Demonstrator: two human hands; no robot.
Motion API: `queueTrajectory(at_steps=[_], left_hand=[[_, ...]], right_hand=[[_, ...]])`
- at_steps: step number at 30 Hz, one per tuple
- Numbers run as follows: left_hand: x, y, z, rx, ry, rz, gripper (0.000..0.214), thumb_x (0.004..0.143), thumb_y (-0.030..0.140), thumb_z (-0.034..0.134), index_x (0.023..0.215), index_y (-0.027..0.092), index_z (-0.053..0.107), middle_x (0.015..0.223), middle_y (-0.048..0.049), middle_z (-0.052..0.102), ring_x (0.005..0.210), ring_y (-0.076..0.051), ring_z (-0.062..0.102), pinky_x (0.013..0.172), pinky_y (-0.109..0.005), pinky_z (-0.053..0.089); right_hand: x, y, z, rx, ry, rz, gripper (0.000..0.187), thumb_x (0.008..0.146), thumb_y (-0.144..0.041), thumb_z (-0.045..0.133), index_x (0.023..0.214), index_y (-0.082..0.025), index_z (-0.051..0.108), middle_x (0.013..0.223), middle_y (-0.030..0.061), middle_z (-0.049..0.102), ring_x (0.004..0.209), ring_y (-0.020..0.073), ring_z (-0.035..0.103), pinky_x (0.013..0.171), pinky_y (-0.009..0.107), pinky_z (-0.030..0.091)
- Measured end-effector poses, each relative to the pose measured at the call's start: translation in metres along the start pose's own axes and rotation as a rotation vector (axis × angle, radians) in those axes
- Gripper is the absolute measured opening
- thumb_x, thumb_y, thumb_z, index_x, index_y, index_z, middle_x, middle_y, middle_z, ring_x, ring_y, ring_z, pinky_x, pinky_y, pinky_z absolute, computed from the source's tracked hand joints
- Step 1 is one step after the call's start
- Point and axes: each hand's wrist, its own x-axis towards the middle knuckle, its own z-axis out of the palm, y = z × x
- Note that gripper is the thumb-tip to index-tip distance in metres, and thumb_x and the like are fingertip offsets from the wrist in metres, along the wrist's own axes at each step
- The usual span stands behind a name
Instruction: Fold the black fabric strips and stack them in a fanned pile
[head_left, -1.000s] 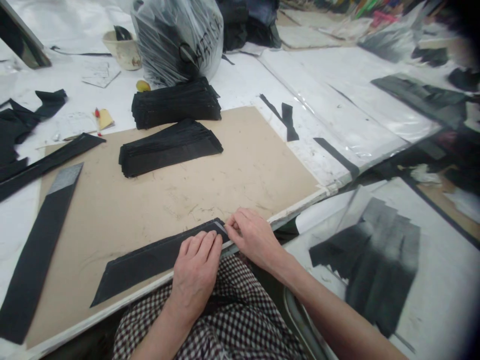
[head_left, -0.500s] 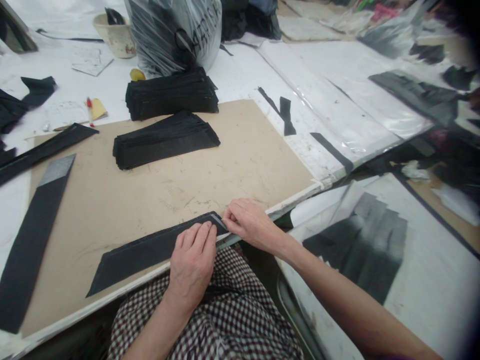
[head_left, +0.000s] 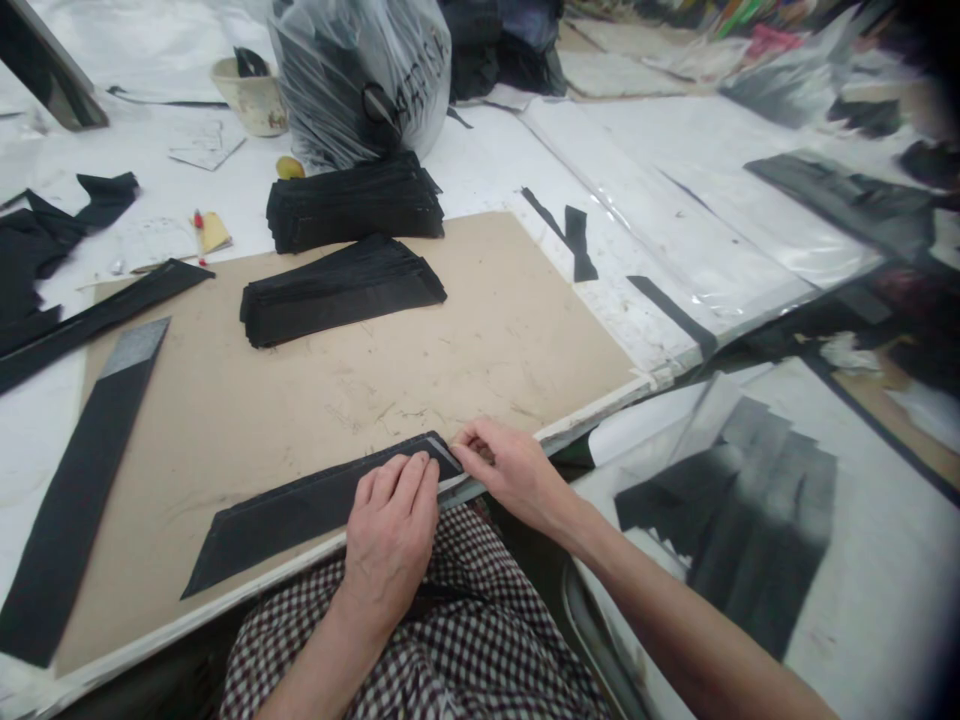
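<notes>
A long black fabric strip (head_left: 292, 520) lies along the near edge of the beige board (head_left: 480, 350). My left hand (head_left: 394, 530) rests on its right part, fingers stretched out and lying flat. At the strip's right end, my right hand (head_left: 510, 465) pinches the tip between thumb and fingers. A narrow pale grey band (head_left: 445, 450) runs slantwise across that end, between my two hands. The exact edge under the right fingertips is partly hidden.
Two stacks of black fabric pieces (head_left: 345, 295) sit farther back, before a plastic bag (head_left: 360, 80). A long black piece with a grey end (head_left: 82, 500) lies left. On a lower surface at right are more dark pieces (head_left: 765, 520). The table edge runs close to my lap.
The whole view has shifted slightly, so things appear a little lower and farther right. My right fingers stay at the strip's end, with the thumb and fingers a little more apart behind the pinch.
</notes>
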Motion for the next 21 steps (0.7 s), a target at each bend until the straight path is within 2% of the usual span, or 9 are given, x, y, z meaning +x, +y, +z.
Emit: queueTrajectory(at_steps=[6,21], left_hand=[[0.0,-0.004,-0.002,-0.027,-0.003,0.024,0.034,0.093,0.016,0.058,0.127,0.014,0.062,0.128,-0.0116,0.066,0.114,-0.029,0.057,0.095,-0.044,0.046],[-0.001,-0.006,-0.001,-0.052,-0.017,0.022,0.029,0.094,0.017,0.057,0.122,0.017,0.065,0.124,-0.0101,0.067,0.115,-0.029,0.056,0.096,-0.044,0.045]], right_hand=[[-0.007,0.002,-0.002,0.226,0.014,0.067,0.016,0.1,-0.032,0.05,0.097,-0.022,0.063,0.09,0.0006,0.071,0.08,0.0151,0.065,0.074,0.027,0.047],[-0.008,0.005,0.008,0.201,0.052,0.064,0.011,0.099,-0.029,0.053,0.1,-0.023,0.062,0.09,-0.0019,0.07,0.082,0.0138,0.064,0.076,0.026,0.047]])
